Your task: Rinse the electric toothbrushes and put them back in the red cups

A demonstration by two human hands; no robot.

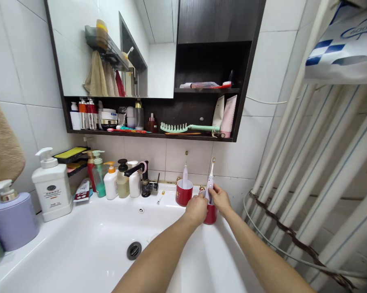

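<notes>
Single wide head-worn view, looking forward and down, close above glossy white ceramic sink (88,248), facing dark wooden mirrored cabinet (216,22) on white-tiled wall (276,61).

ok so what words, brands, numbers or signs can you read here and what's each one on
"600" or "GOO": white bag, upper right, cut off
"Ki...": shelf jar, rest blurred
Too small or blurred: large white pump bottle, red-and-white packet, gold marks on the farther red cup
</notes>
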